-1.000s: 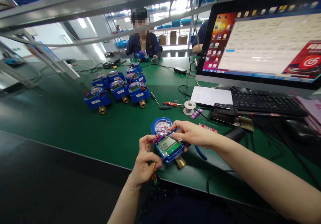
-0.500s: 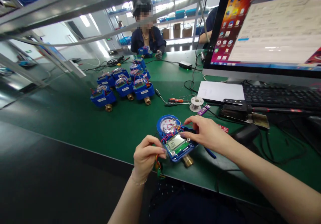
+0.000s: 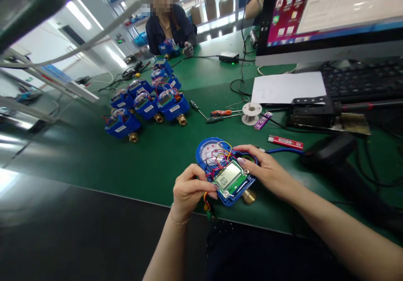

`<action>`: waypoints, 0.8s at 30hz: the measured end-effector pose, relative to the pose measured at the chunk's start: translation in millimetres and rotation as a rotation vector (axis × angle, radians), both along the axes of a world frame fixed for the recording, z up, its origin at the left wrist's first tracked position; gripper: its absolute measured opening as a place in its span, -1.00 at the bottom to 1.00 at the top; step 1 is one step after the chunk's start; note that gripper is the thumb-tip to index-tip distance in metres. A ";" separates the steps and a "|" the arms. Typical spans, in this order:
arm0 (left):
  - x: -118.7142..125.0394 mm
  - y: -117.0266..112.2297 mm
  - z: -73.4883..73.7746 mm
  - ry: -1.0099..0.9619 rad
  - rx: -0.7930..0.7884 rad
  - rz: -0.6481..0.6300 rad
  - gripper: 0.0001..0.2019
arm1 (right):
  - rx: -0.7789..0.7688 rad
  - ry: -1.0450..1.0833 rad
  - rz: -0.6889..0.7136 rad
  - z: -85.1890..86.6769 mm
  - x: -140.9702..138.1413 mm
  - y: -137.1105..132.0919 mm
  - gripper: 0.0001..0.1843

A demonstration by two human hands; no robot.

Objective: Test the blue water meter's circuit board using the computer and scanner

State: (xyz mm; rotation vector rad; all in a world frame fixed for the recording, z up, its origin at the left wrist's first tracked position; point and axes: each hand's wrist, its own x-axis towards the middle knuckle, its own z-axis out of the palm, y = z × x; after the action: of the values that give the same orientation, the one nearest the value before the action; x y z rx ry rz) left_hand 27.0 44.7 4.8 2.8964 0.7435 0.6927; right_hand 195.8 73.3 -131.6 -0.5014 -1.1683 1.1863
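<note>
Near the front edge of the green tabletop (image 3: 94, 159), seen from the head camera, a blue meter unit (image 3: 227, 173) lies with its cover off, a round dial at the far end, a small display board at the near end and a brass fitting (image 3: 249, 196) sticking out toward the person. The left hand (image 3: 189, 191) has its grip closed on the bundle of thin coloured wires (image 3: 206, 200) at the unit's left side; the right hand (image 3: 266, 173) lies over the right side of the housing, fingers curled against it.

By my judgement the unit is fairly heavy for its size because of the brass body, and stiff. The bare display board and fine wires look fragile, so the plastic housing or the fitting is the safer place to hold.

The display shows digits too small to read. White labels on the other blue meters (image 3: 147, 105) farther back, the white sheet (image 3: 288, 87) and the monitor (image 3: 333, 12) are likewise illegible.
</note>
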 end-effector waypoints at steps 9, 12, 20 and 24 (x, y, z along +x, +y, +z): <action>6.1 -1.8 -2.3 -0.041 -0.041 0.010 -0.83 | 0.021 -0.028 0.074 6.1 10.5 13.1 -0.60; 7.0 -2.2 -0.8 -0.011 0.004 0.012 -0.81 | 0.041 -0.056 0.067 5.9 11.4 15.0 -0.60; 6.2 -4.0 1.9 0.028 0.029 0.027 -0.81 | 0.066 -0.098 0.047 4.5 12.0 16.7 -0.61; 8.3 -4.0 2.6 0.029 0.031 0.031 -0.85 | 0.067 -0.108 0.050 4.4 11.0 17.2 -0.62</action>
State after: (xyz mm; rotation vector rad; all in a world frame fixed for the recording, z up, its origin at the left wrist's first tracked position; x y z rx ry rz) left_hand 35.3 40.8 7.4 2.9353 0.7893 0.6723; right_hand 206.8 90.5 -127.2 -0.4928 -1.3152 1.1708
